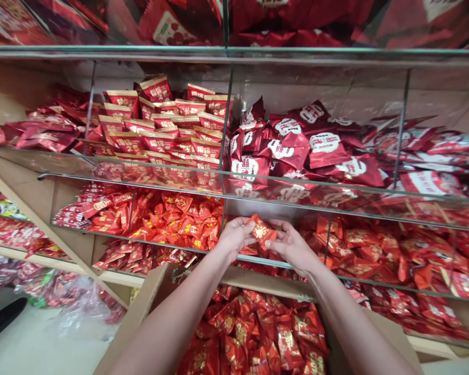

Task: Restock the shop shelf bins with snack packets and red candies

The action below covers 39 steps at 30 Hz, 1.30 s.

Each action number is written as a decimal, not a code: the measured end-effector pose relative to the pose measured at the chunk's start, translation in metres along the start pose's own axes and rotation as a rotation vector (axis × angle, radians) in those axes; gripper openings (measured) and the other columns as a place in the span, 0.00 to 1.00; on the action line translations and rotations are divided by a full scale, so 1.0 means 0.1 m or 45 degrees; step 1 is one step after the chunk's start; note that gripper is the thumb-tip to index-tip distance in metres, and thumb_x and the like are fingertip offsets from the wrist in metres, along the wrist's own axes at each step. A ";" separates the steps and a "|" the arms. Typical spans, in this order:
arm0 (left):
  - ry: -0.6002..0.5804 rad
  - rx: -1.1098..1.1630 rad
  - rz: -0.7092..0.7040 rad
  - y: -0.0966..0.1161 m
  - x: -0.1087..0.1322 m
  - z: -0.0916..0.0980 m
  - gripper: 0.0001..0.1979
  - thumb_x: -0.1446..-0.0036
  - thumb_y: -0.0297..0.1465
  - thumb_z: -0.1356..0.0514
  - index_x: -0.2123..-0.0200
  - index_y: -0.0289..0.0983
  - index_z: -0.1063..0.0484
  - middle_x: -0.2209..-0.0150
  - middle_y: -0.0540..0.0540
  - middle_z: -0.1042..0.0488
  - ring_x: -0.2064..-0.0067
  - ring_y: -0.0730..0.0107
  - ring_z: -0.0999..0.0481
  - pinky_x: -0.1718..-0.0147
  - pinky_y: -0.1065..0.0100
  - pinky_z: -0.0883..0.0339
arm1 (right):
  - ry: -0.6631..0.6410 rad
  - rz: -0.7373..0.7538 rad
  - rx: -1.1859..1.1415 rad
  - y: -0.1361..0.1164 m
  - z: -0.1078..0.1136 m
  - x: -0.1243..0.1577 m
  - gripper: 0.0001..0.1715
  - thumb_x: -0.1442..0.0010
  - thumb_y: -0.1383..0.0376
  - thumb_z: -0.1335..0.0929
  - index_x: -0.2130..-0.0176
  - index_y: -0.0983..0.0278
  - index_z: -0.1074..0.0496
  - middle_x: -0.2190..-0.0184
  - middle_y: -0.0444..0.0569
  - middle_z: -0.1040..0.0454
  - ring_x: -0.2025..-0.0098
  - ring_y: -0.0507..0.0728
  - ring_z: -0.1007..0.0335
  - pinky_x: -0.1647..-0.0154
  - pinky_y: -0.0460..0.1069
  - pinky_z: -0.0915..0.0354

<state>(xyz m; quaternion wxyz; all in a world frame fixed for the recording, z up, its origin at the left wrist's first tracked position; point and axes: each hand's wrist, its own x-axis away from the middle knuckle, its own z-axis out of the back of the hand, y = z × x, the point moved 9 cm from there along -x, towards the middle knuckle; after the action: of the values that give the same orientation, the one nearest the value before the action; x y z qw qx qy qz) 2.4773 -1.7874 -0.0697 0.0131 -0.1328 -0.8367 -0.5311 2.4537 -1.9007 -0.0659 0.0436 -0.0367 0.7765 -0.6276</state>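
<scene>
Between my two hands is a small red candy packet (262,230) with gold lettering. My left hand (236,237) grips its left end, fingers closed on it. The right end is pinched by my right hand (291,246), thumb in front. Both hands are at the front of a lower shelf compartment (254,208), above the back flap of an open cardboard box (273,281). Inside the box lies a heap of similar red packets (258,333) with gold print, between my forearms.
Glass-fronted shelves (172,179) rise ahead, with dividers between piles of red packets. Gold-edged packets (160,130) fill the middle left, dark red packets (324,148) the middle right. Orange-red packets (180,219) lie lower left. Plastic-bagged goods (78,302) are on the floor at left.
</scene>
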 end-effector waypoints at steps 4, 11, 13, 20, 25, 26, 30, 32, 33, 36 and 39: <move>-0.033 -0.051 -0.048 0.04 0.03 -0.03 0.10 0.56 0.29 0.36 0.73 0.32 0.35 0.75 0.51 0.29 0.74 0.77 0.28 0.71 0.71 0.32 | 0.012 -0.014 0.095 0.01 0.02 0.01 0.34 0.66 0.61 0.26 0.58 0.65 0.37 0.67 0.48 0.28 0.70 0.51 0.32 0.71 0.46 0.37; -0.011 -0.306 -0.102 0.05 0.03 -0.02 0.08 0.55 0.30 0.37 0.70 0.33 0.32 0.74 0.50 0.28 0.74 0.77 0.29 0.70 0.70 0.32 | 0.052 -0.077 0.178 0.10 0.10 -0.05 0.21 0.60 0.53 0.29 0.71 0.68 0.29 0.77 0.44 0.29 0.77 0.47 0.37 0.78 0.43 0.42; 0.076 -0.543 -0.216 0.12 0.01 0.02 0.06 0.51 0.27 0.41 0.67 0.33 0.31 0.70 0.47 0.27 0.70 0.74 0.27 0.66 0.67 0.32 | 0.186 -0.143 0.177 0.14 0.24 -0.06 0.19 0.60 0.54 0.29 0.75 0.67 0.30 0.81 0.43 0.31 0.80 0.47 0.39 0.80 0.43 0.43; -0.270 -2.110 -0.612 0.13 0.01 -0.33 0.13 0.54 0.25 0.42 0.62 0.40 0.27 0.48 0.43 0.34 0.45 0.51 0.41 0.50 0.52 0.44 | 0.386 -0.498 0.589 0.30 0.56 -0.03 0.12 0.52 0.60 0.32 0.77 0.65 0.37 0.88 0.42 0.36 0.84 0.51 0.36 0.85 0.43 0.44; -0.347 -2.357 -0.429 -0.01 -0.03 -0.21 0.16 0.53 0.25 0.45 0.60 0.43 0.26 0.48 0.45 0.34 0.44 0.46 0.44 0.51 0.53 0.43 | 0.108 -0.469 1.319 0.30 0.37 -0.12 0.14 0.50 0.57 0.34 0.77 0.65 0.33 0.85 0.51 0.29 0.79 0.56 0.31 0.82 0.46 0.41; -0.345 -2.369 -0.427 -0.02 -0.03 -0.20 0.15 0.53 0.25 0.45 0.61 0.41 0.26 0.50 0.43 0.32 0.44 0.46 0.43 0.51 0.54 0.42 | 0.059 -0.449 1.475 0.30 0.33 -0.13 0.14 0.49 0.57 0.36 0.76 0.65 0.31 0.82 0.53 0.27 0.76 0.57 0.29 0.79 0.47 0.39; -0.344 -2.367 -0.445 -0.03 -0.03 -0.21 0.10 0.51 0.29 0.45 0.67 0.37 0.24 0.63 0.39 0.25 0.50 0.51 0.35 0.53 0.58 0.39 | 0.010 -0.359 1.919 0.19 0.26 -0.16 0.19 0.45 0.56 0.39 0.68 0.67 0.28 0.71 0.59 0.25 0.64 0.61 0.28 0.68 0.49 0.37; -0.345 -2.358 -0.478 -0.01 -0.03 -0.24 0.12 0.49 0.31 0.47 0.66 0.36 0.25 0.62 0.39 0.25 0.50 0.54 0.35 0.52 0.59 0.39 | 0.048 -0.308 2.013 0.09 0.28 -0.19 0.21 0.44 0.56 0.41 0.66 0.68 0.27 0.66 0.61 0.25 0.61 0.62 0.29 0.65 0.50 0.38; -0.345 -2.352 -0.507 0.00 -0.04 -0.27 0.13 0.48 0.31 0.48 0.63 0.35 0.26 0.57 0.39 0.27 0.48 0.55 0.36 0.51 0.60 0.41 | 0.091 -0.260 2.060 0.03 0.29 -0.22 0.21 0.43 0.58 0.42 0.65 0.69 0.27 0.65 0.61 0.26 0.60 0.62 0.30 0.64 0.50 0.38; -0.409 -2.354 -0.545 -0.03 -0.09 -0.40 0.20 0.46 0.31 0.50 0.50 0.35 0.36 0.43 0.40 0.42 0.42 0.56 0.45 0.46 0.58 0.48 | 0.194 -0.098 2.191 -0.12 0.32 -0.34 0.18 0.43 0.69 0.43 0.60 0.72 0.29 0.63 0.62 0.27 0.58 0.61 0.31 0.59 0.50 0.40; -0.521 -2.408 -0.396 -0.19 -0.15 -0.48 0.26 0.45 0.34 0.52 0.43 0.34 0.46 0.39 0.42 0.52 0.39 0.51 0.53 0.45 0.52 0.53 | 0.134 -0.066 2.227 -0.05 0.32 -0.47 0.18 0.44 0.72 0.42 0.57 0.72 0.30 0.58 0.62 0.29 0.56 0.60 0.32 0.56 0.49 0.41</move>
<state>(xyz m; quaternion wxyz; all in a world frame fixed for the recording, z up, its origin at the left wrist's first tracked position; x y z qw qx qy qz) 2.4814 -1.8413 -0.0682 -0.3142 -0.0662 -0.0601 -0.9451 2.5042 -1.9280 -0.0666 0.0060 0.0211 0.0168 -0.9996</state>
